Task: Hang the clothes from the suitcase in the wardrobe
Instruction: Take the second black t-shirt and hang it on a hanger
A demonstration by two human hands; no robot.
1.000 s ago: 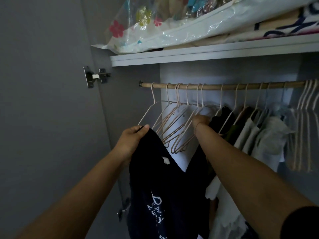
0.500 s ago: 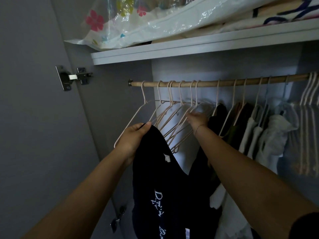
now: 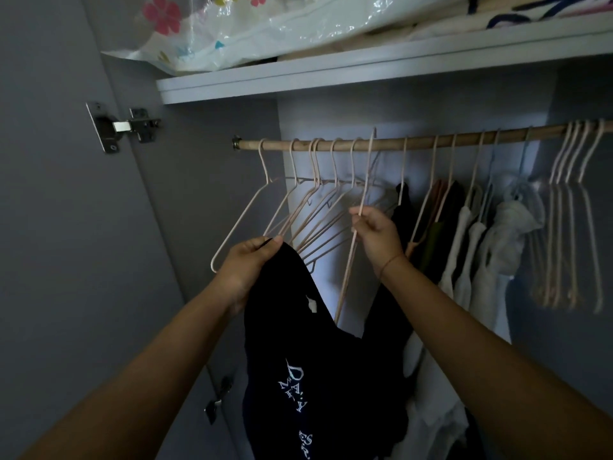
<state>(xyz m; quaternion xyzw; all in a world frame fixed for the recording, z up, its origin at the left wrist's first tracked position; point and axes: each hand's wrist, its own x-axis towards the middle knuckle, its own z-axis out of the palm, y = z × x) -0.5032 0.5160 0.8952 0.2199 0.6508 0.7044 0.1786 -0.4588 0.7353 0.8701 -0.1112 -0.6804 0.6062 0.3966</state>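
My left hand (image 3: pixel 247 262) grips the top edge of a dark navy shirt (image 3: pixel 318 376) with white lettering, which hangs down in front of the open wardrobe. My right hand (image 3: pixel 376 237) pinches a thin pale pink hanger (image 3: pixel 363 194) that stands nearly upright, its hook raised just above the wooden rail (image 3: pixel 414 141). Several empty pink hangers (image 3: pixel 298 207) hang on the rail's left end, right behind my hands. The suitcase is not in view.
Dark, olive and white garments (image 3: pixel 471 240) hang along the rail's middle, with more empty hangers (image 3: pixel 570 210) at the right. A shelf (image 3: pixel 331 73) above carries a plastic-wrapped floral bundle (image 3: pixel 232 31). The open door with its hinge (image 3: pixel 122 126) stands at the left.
My right hand has drawn one hanger out of the empty bunch and lifted its hook off the rail. My left hand keeps hold of the navy shirt.
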